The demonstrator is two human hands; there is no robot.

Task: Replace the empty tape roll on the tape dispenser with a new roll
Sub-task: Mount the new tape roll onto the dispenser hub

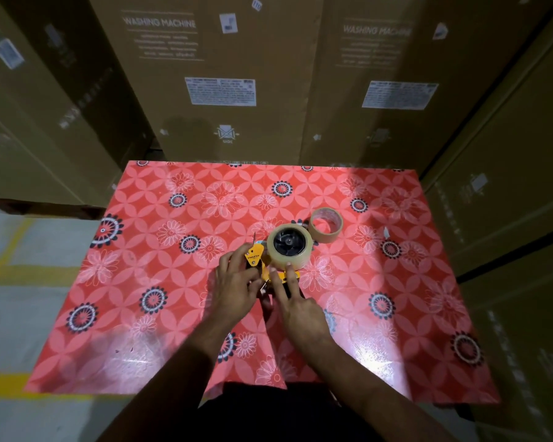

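In the head view, a desk [134, 282] covered with a red flowered cloth is filling the lower middle of the picture, and the person's two bare forearms are reaching onto it from six o'clock. Near the desk's centre, a yellow tape dispenser [255, 255] is lying on its side. A full roll of clear tape [289, 250] is sitting on the dispenser's black hub, with the hub's spokes showing through the roll's opening. The left hand [235, 287] is gripping the dispenser at its yellow front plate, at about nine o'clock from the roll, with the fingers curled round the frame and the thumb lying across the lower part. The right hand [296, 306] is coming in from five o'clock with its fingers straight and slightly spread; two fingertips [288, 266] are pressing against the lower edge of the roll where it meets the yellow frame. The dispenser's handle is mostly hidden under the two hands. At about two o'clock from the full roll, just beside it, an empty brown cardboard core [326, 225] is resting on the cloth, tilted with its opening facing up. Behind the desk, at twelve o'clock, tall brown cartons [221, 74] printed "WASHING MACHINE" are standing close together.
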